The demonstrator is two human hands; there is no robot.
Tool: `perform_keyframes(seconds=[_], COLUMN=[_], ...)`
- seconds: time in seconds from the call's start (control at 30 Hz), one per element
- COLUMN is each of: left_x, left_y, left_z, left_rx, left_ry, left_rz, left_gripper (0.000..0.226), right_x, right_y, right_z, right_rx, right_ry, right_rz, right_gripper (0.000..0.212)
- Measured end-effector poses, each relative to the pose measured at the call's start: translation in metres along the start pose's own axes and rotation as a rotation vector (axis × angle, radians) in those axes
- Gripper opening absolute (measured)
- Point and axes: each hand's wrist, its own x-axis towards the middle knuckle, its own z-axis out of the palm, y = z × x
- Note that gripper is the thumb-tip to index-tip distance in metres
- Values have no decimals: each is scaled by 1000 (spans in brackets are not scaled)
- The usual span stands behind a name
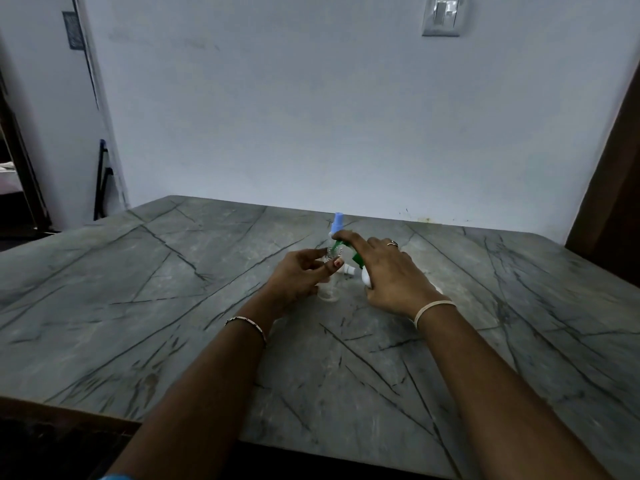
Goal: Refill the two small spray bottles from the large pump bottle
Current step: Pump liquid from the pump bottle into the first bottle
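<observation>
We pinch the small clear bottle near its neck with the left hand, steadying its mouth under the green spout. The right hand lies over the pump bottle, forefinger straight along the spout, pressing rather than clasping. The loose sprayer lies between them. The blue-capped bottle stands just behind.

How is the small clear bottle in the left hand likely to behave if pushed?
The clear bottle looks tall for its narrow base, so it would probably tip easily; the left hand pinching it likely steadies it. It appears see-through and mostly empty, so probably light. If knocked over, it may roll on the smooth table.
</observation>
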Motion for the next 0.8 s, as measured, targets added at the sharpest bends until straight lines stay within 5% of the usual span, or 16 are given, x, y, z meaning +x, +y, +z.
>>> perform_keyframes(seconds=[0.23,0.43,0.8], left_x=[-2,-1,-1], left_y=[2,2,1], left_z=[0,-1,-1], left_rx=[23,17,11], left_ry=[12,9,-4], left_rz=[20,-13,-6], left_gripper=[52,61,60], right_x=[5,1,6], right_y=[-6,-3,-8], right_z=[0,0,1], right_rx=[41,-40,-38], right_ry=[11,9,27], right_rz=[22,0,35], right_gripper=[80,96,83])
